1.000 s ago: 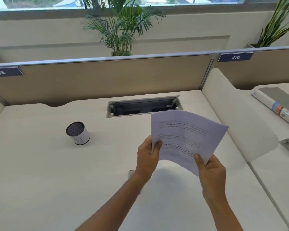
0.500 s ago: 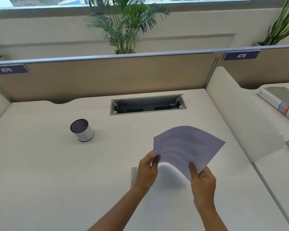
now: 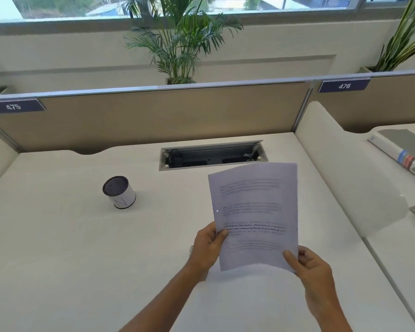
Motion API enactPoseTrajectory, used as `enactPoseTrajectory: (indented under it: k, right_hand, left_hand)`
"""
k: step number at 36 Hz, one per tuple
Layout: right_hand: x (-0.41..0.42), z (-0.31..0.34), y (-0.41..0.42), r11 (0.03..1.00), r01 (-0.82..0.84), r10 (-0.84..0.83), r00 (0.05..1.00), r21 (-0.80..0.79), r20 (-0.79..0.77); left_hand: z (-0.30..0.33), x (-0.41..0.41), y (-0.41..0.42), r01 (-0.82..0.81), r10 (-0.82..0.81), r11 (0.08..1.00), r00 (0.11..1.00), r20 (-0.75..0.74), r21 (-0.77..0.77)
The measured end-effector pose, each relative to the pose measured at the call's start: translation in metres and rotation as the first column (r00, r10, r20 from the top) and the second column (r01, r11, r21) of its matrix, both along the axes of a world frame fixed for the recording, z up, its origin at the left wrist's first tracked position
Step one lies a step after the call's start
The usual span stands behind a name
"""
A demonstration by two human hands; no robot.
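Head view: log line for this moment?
left hand: pinches printed sheet, left edge | right hand: pinches lower right corner | sheet: above desk

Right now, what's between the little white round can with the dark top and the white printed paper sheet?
Only bare white desk top lies between the little white round can and the white printed paper sheet, in the head view.

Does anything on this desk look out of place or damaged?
Nothing looks damaged or spilled. The paper bows slightly between the left hand and right hand, and the cable hatch in the desk stands open.
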State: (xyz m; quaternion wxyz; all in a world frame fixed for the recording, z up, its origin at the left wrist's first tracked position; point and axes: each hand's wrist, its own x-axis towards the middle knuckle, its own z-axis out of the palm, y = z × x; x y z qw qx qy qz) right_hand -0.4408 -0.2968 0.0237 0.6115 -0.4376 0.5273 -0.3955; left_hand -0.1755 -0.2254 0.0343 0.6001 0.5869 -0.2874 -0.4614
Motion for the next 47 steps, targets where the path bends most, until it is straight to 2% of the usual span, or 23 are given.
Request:
enactPoseTrajectory:
  k: [3,7,10,14,17,21,24,26,31,38,43,47]
  right_hand:
    - [-0.009,-0.004,0.002,0.999,-0.010,0.005,0.996,0.052,0.095]
    - [0.004,-0.009,0.016,0.991,0.035,-0.067,0.965,0.128,0.253]
    - [0.026,-0.001,0.031,0.986,0.076,-0.119,0.948,0.151,0.296]
    - [0.048,0.011,0.043,0.980,0.170,-0.187,0.963,0.102,0.193]
    - [0.044,0.015,0.040,0.981,0.192,-0.194,0.978,0.036,0.083]
    - [0.015,0.019,0.028,0.987,0.157,-0.160,0.984,-0.035,-0.074]
    - [-0.007,0.025,0.018,0.988,0.141,-0.150,0.978,-0.067,-0.146]
    - [-0.019,0.029,0.011,0.989,0.125,-0.136,0.976,-0.074,-0.172]
    - [-0.029,0.039,0.004,0.980,0.124,-0.156,0.965,-0.156,-0.210]
    - [-0.010,0.043,0.019,0.930,0.173,-0.226,0.965,-0.324,-0.136]
    - [0.012,0.036,0.035,0.878,0.183,-0.249,0.964,-0.443,-0.096]
    - [0.028,0.024,0.049,0.848,0.144,-0.241,0.962,-0.510,-0.130]
  left_hand:
    - [-0.001,-0.002,0.002,0.003,0.000,1.000,0.992,-0.125,0.017]
    - [-0.005,-0.012,0.002,-0.019,0.029,0.999,0.969,-0.246,0.043]
    - [-0.007,-0.026,0.003,-0.028,0.045,0.998,0.948,-0.315,0.060]
    - [-0.010,-0.041,0.003,0.010,0.010,0.999,0.928,-0.374,0.050]
    - [-0.011,-0.034,0.000,0.012,-0.003,1.000,0.932,-0.363,0.022]
    - [-0.007,0.001,-0.014,-0.093,0.093,0.996,0.941,-0.325,0.017]
    - [0.004,0.034,-0.022,-0.153,0.151,0.988,0.953,-0.262,0.016]
    - [0.011,0.050,-0.026,-0.145,0.147,0.989,0.977,-0.154,0.026]
    - [0.024,0.058,-0.042,-0.006,0.003,1.000,0.995,0.100,0.030]
    - [0.026,0.037,-0.052,0.071,-0.076,0.997,0.917,0.391,0.029]
    - [0.014,0.026,-0.048,-0.021,0.030,1.000,0.847,0.531,-0.023]
    - [0.000,0.018,-0.038,-0.096,0.100,0.995,0.810,0.578,-0.039]
